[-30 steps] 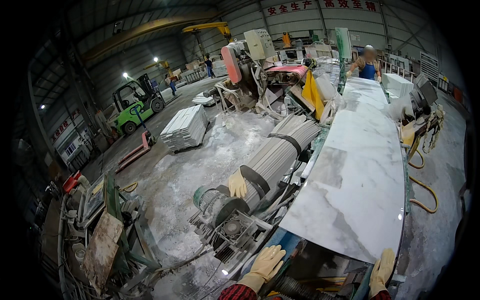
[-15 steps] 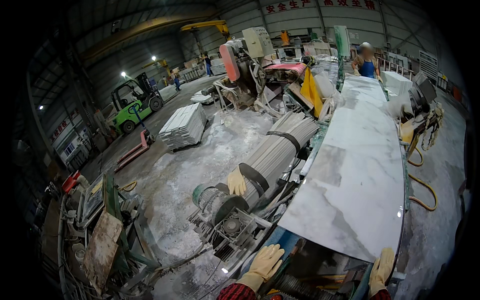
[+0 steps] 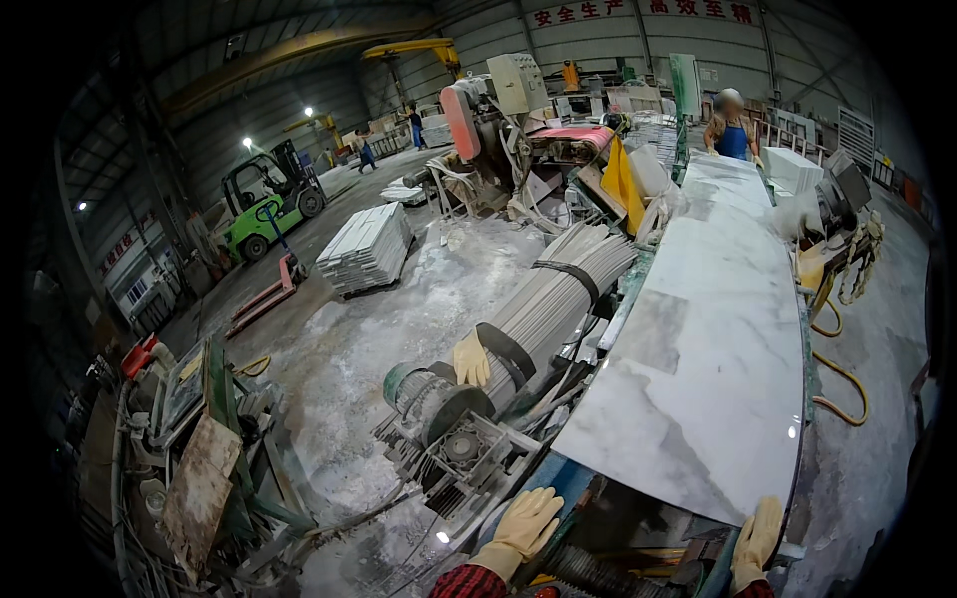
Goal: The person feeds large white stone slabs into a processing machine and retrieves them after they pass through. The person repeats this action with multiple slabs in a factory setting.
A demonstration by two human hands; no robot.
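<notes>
red-lettered white wall banner (image 3: 638, 12) top centre, possibly wall signs (image 3: 135, 289) far left

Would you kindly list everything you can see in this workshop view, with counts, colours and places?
Marble slab: one, white with grey veins, on the machine bed at right.
Ribbed roller: one, grey with black bands, left of the slab.
Spare glove: one, yellow, lying on the roller.
Motor: one, grey, at the roller's near end.
Stack of slabs: one, pale grey, on the floor.
Forklift: one, green, far left.
Hose: one, yellow, right of the bed.
Co-worker: one, blue top, at the slab's far end.
Left hand: yellow glove, just off the slab's near edge.
Right hand: yellow glove, at the slab's near corner.
</notes>
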